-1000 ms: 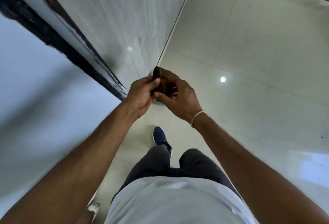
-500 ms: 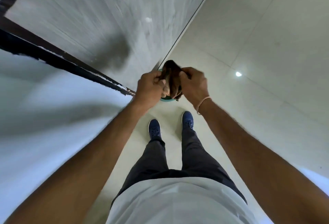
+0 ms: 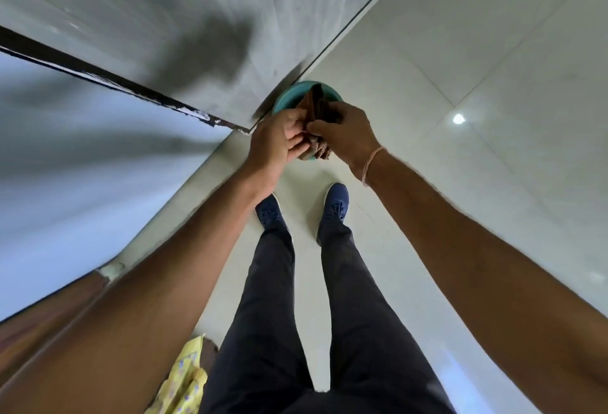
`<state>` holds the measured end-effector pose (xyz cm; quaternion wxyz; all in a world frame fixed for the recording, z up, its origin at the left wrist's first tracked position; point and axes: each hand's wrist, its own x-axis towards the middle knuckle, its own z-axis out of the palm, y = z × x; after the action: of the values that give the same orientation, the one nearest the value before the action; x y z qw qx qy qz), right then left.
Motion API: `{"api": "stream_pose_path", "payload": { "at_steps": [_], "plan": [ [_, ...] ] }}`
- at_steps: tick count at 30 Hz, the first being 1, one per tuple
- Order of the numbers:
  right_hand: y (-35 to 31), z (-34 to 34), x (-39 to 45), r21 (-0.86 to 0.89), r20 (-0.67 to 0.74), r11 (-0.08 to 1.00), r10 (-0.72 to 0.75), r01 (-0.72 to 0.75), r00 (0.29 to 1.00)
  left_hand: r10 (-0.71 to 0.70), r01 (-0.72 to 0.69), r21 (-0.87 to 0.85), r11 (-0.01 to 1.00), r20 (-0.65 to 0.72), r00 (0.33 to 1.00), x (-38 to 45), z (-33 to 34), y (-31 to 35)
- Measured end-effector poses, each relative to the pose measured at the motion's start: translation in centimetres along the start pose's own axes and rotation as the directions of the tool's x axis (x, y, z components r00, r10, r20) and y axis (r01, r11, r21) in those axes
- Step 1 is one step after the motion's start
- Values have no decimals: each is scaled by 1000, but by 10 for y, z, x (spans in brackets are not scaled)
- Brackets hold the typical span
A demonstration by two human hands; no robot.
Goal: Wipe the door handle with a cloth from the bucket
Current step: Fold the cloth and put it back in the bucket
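both hands (image 3: 316, 137) — probably wringing — cloth (image 3: 317, 107)

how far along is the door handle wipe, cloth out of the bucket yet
Early stage. Done: the brown cloth is picked up, gripped by both the left hand and right hand directly above the teal bucket on the floor. In hand: the cloth is bunched between the two hands, possibly being wrung. Left: no door handle is in view, so the wiping has not begun.

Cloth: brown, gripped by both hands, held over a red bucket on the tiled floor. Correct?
Not quite. In the head view the bucket is teal, not red. The rest holds: the left hand and right hand both grip the brown cloth over it, above the tiled floor.
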<state>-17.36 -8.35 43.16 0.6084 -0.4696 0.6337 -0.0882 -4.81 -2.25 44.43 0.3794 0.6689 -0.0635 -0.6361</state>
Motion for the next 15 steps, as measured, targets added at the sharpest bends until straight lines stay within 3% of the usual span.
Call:
{"api": "stream_pose_path", "payload": {
  "at_steps": [4, 7, 8, 11, 15],
  "plan": [
    [42, 24, 68, -103, -47, 992, 75, -79, 996, -30, 30, 19, 999, -8, 1000, 72, -25, -41],
    [76, 40, 124, -176, -131, 977, 100, -123, 986, 89, -83, 206, 975, -21, 996, 127, -43, -76],
    [82, 45, 138, -219, -140, 968, 95, -124, 986, 153, -139, 348, 927, -12, 988, 144, -52, -90],
    [111, 59, 189, -314, -113, 946, 52, -85, 992, 295, -287, 730, 620, 122, 948, 193, -75, -137],
    [154, 95, 261, -500, -52, 864, 37, -58, 998, 412, -376, 858, 349, 220, 884, 258, -95, -185]
  ]
}}
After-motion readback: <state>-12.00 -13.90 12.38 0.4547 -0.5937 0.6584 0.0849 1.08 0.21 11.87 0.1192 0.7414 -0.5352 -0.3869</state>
